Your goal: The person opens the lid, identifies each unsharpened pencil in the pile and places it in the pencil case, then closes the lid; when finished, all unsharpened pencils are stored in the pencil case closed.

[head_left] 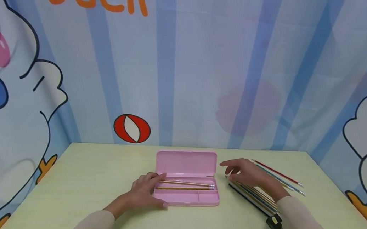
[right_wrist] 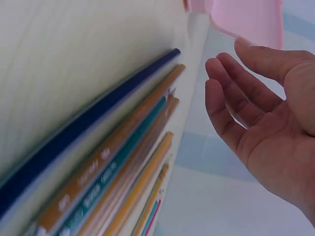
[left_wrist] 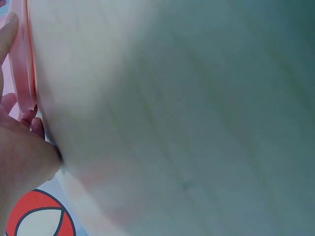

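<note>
A pink pencil case (head_left: 186, 164) lies with its lid raised at the back, and two gold-coloured pencils (head_left: 185, 187) rest inside its larger compartment. My left hand (head_left: 145, 193) grips the case's left end, thumb at the front edge and fingers toward the hinge side. The left wrist view shows the left hand (left_wrist: 22, 147) beside the pink case wall (left_wrist: 22, 64). To the right of the case, my right hand (head_left: 246, 172) hovers above a group of pencils (head_left: 256, 194). Its fingers are loosely bent with nothing between them, as the right hand (right_wrist: 275, 113) shows in the right wrist view.
Several other pencils (head_left: 280, 173), one red, lie farther back on the right. A dark blue pencil (right_wrist: 93, 115) lies at the near side of the group. A small black object (head_left: 274, 222) is by the right wrist. Behind the pale table (head_left: 110, 169) hangs a striped curtain (head_left: 193, 74).
</note>
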The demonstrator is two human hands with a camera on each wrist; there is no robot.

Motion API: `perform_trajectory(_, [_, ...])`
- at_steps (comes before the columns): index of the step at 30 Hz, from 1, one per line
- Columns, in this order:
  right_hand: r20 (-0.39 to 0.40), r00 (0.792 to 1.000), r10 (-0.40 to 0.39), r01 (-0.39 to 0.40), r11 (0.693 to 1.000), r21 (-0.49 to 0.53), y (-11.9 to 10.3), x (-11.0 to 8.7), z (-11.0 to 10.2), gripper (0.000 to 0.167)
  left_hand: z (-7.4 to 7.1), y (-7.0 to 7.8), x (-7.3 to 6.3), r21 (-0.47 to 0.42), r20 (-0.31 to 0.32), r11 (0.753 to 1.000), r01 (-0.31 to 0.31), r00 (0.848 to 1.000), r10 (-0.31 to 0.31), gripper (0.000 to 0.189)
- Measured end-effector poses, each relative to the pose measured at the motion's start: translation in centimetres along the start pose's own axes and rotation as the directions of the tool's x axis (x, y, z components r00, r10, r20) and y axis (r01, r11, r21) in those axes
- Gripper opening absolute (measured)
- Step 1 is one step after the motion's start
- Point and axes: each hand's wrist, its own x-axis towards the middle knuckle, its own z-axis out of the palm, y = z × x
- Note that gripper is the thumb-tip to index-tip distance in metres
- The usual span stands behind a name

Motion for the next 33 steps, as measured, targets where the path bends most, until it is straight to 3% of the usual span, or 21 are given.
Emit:
perform_trajectory(6, [0.012,1.0,0.007,-0.008,0.999,0.032,0.2,-1.6,-1.1,0.041,-0.1,-0.1,0.1,0.003,-0.004,1.0,0.006,1.0,-0.006,0.096])
perform_trajectory(11, [-0.037,0.999,0.015,-0.015,1.0,-0.002,1.0,-2.9,-1.9,0.045,0.0,-0.2,0.2,0.002,0.004,1.0,0.015,1.0,-0.015,0.096])
perform_trajectory(21, [-0.069,0.996,0.061,-0.062,0.998,-0.012,3.5,-5.4,-2.2,0.048,0.1,-0.1,0.3,-0.006,0.012,1.0,0.022,1.0,-0.022,0.096])
perform_trajectory(33, [-0.061,0.988,0.139,-0.139,0.99,0.001,4.6,-6.8,-2.1,0.044,0.1,-0.2,0.2,-0.004,0.003,1.0,0.01,1.0,-0.01,0.096])
